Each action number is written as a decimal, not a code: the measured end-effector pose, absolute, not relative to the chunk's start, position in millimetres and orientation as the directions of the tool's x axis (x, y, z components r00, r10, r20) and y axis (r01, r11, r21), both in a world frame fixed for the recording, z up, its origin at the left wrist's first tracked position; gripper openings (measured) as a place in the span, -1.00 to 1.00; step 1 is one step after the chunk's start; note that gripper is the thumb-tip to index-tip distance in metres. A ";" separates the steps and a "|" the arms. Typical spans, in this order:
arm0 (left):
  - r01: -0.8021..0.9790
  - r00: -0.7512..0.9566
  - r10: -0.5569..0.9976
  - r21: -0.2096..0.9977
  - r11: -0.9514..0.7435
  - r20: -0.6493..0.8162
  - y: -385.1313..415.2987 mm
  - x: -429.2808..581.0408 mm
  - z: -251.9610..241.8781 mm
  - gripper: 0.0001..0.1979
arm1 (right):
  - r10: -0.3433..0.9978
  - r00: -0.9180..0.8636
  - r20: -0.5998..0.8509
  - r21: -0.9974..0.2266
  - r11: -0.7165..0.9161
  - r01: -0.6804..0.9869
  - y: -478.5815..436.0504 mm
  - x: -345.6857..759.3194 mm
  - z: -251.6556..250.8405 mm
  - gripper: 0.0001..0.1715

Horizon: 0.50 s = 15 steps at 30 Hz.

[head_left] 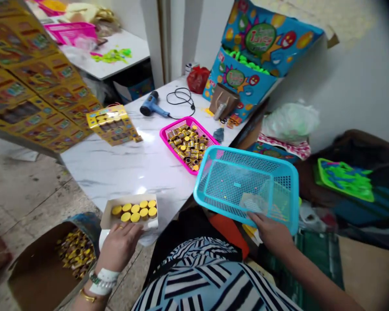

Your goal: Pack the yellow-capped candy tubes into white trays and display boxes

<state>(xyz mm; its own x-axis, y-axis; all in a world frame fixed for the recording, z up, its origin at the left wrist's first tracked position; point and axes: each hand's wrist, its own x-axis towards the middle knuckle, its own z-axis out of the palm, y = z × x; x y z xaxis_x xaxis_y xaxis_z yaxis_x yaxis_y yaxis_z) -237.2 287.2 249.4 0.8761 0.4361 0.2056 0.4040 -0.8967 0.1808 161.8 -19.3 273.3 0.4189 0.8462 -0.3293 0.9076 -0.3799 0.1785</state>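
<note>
My left hand [122, 243] is at the near edge of an open cardboard box [106, 216], its fingers bent together over the near wall. Several small containers with round yellow caps [135, 217] stand in rows inside the box. At the right, my right hand [272, 231] grips the near rim of a turquoise plastic basket [225, 183], with its fingertips inside. The basket's mesh bottom shows, with a few tiny coloured bits on it. A pink basket [164, 139] beyond it holds many small yellow-capped containers [189, 144].
On the white table [116, 172] stand a packed yellow box [113, 125] and a blue heat gun [152, 105] with its cord. Stacked yellow boxes [35, 77] rise at left. A floor carton [42, 268] holds loose containers. A blue carton [236, 80] of green pieces stands behind.
</note>
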 end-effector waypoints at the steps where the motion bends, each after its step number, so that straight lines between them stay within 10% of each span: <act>1: 0.391 0.880 0.423 0.180 -0.903 0.214 288.7 -231.8 244.7 -0.91 | 0.811 0.464 -0.356 0.192 -0.422 0.886 -41.8 165.2 268.7 -0.30; 15: 0.388 0.902 0.401 0.104 -0.916 0.161 283.7 -167.0 186.1 -0.67 | 0.608 0.421 -0.673 0.059 -0.524 0.850 -90.5 257.3 171.4 -0.50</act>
<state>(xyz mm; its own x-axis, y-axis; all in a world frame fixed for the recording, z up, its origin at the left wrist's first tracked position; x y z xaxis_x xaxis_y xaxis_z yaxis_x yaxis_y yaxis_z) -167.0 283.7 186.1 0.9019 0.4008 0.1610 0.3883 -0.9156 0.1041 257.3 -90.5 171.4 0.4210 0.6079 -0.6732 0.8499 -0.5236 0.0587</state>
